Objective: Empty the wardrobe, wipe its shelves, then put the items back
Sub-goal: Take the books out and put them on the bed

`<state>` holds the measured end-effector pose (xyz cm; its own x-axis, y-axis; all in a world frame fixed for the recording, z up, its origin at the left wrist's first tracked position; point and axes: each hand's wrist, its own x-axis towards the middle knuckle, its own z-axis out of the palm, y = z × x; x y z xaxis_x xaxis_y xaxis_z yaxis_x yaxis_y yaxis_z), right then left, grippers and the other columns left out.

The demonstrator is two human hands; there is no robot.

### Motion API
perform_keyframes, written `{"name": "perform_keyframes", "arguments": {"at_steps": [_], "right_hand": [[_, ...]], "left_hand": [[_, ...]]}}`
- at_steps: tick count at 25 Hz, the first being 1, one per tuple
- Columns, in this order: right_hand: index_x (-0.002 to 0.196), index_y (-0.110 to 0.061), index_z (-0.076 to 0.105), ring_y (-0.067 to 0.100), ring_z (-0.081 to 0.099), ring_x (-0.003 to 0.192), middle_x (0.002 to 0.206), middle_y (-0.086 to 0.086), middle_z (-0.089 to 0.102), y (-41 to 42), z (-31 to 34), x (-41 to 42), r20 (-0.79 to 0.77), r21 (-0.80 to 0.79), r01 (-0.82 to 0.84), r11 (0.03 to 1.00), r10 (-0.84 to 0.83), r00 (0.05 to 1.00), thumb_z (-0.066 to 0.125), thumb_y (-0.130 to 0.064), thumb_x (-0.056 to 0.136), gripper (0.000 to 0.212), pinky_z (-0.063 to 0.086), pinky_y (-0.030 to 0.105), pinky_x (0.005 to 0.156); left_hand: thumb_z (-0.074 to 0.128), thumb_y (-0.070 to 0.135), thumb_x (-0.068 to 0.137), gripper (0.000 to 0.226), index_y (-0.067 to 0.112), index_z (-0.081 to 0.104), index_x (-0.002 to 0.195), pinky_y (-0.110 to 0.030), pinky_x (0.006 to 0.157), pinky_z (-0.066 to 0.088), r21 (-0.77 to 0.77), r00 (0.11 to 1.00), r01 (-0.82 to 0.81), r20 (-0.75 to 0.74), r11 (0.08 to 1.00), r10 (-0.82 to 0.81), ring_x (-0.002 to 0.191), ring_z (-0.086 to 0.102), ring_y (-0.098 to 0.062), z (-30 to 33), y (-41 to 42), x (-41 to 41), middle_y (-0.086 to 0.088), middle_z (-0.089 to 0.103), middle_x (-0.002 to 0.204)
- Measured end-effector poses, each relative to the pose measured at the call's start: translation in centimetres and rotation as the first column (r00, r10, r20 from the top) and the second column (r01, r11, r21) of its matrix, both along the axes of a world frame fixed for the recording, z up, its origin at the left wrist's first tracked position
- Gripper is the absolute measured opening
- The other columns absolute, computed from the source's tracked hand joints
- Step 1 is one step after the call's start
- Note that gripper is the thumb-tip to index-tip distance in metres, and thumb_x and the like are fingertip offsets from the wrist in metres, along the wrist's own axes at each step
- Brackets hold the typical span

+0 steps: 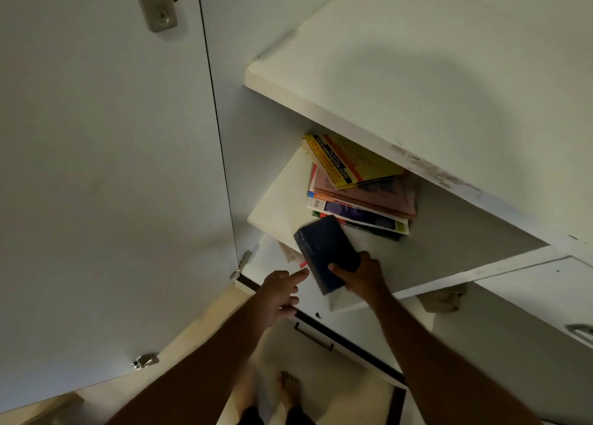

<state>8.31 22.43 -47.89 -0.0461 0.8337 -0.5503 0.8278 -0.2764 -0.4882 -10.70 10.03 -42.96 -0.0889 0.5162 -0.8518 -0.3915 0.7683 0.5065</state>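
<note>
The left half of the frame is filled by the open white door [106, 174], on which a metal hinge [160, 4] is seen at the top and two smaller fittings lower down. The upper right is taken up by a white shelf [417, 81], whose front edge is scuffed towards the right. Below it, at centre right, a second shelf [449, 264] is seen, and on its back left part a stack of books [362, 193] is laid flat, topped by a yellow book [349, 161] set askew over pink and purple covers. Drawer fronts with dark handles [314, 336] are seen under this shelf, at lower centre.

Both bare forearms are stretched up from the bottom edge. A dark blue box [324, 251] is held tilted just above the front left part of the lower shelf, near the stack but apart from it. It is gripped at its lower right end by the right hand [365, 277], with the thumb laid on top and the fingers curled underneath. The left hand [279, 293] is held slack just left of the box, its fingers loosely spread and nothing grasped; whether its forefinger touches the box cannot be told. A bare foot [288, 389] is seen on the pale floor at bottom centre.
</note>
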Motion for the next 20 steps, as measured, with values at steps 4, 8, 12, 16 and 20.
{"name": "perform_keyframes", "arguments": {"at_steps": [4, 8, 12, 16, 20], "right_hand": [[0.129, -0.01, 0.05, 0.028, 0.068, 0.096, 0.118, 0.013, 0.062, -1.3, -0.6, -0.4, -0.069, 0.046, 0.001, 0.999, 0.002, 0.998, 0.08, -0.064, 0.067, 0.088, 0.062, 0.044, 0.078], [0.126, -0.014, 0.051, 0.026, 0.068, 0.101, 0.117, 0.008, 0.064, -1.3, 0.3, -0.2, -0.074, -0.043, -0.081, 0.996, 0.078, 0.994, 0.079, -0.046, 0.08, 0.063, 0.059, 0.045, 0.088], [0.128, -0.018, 0.051, 0.02, 0.07, 0.095, 0.118, 0.006, 0.065, -2.1, 2.5, -0.9, -0.158, -0.211, -0.174, 0.962, 0.142, 0.977, 0.076, -0.051, 0.081, 0.062, 0.06, 0.04, 0.088], [0.132, -0.02, 0.055, 0.023, 0.071, 0.1, 0.117, 0.006, 0.07, -3.9, 6.3, -2.4, -0.431, -0.412, -0.253, 0.875, 0.058, 0.9, 0.072, -0.05, 0.083, 0.061, 0.059, 0.038, 0.09], [0.117, -0.024, 0.065, 0.022, 0.074, 0.097, 0.109, 0.002, 0.075, -4.4, 8.9, -4.1, -0.553, -0.423, -0.37, 0.827, 0.088, 0.829, 0.059, -0.045, 0.097, 0.03, 0.059, 0.034, 0.083]], "left_hand": [[0.08, 0.05, 0.08, 0.079, 0.016, 0.045, 0.141, -0.049, 0.102, 0.049, 0.023, 0.987, -0.102, 0.123, 0.995, 0.098, 0.126, 0.055, -0.031, -2.9, 3.1, 2.0, -0.011, 0.054, 0.141], [0.083, 0.031, 0.082, 0.057, 0.015, 0.054, 0.128, -0.04, 0.087, 0.058, 0.091, 0.974, -0.221, 0.069, 0.971, 0.215, 0.106, 0.063, -0.024, -4.2, 3.9, 3.6, -0.011, 0.063, 0.127], [0.083, 0.026, 0.081, 0.057, 0.015, 0.053, 0.128, -0.03, 0.068, 0.06, 0.177, 0.962, -0.274, 0.029, 0.945, 0.273, 0.099, 0.068, -0.022, -3.4, 1.1, 2.7, -0.009, 0.064, 0.121], [0.078, 0.024, 0.084, 0.045, 0.014, 0.058, 0.123, -0.031, 0.071, 0.06, 0.25, 0.935, -0.352, 0.05, 0.902, 0.351, 0.097, 0.07, -0.021, 0.1, -3.9, 0.9, -0.008, 0.068, 0.116], [0.074, 0.035, 0.082, 0.047, 0.018, 0.061, 0.124, -0.035, 0.078, 0.059, 0.287, 0.889, -0.455, 0.096, 0.843, 0.447, 0.107, 0.07, -0.024, 2.6, -9.0, 0.4, -0.008, 0.072, 0.118]]}}
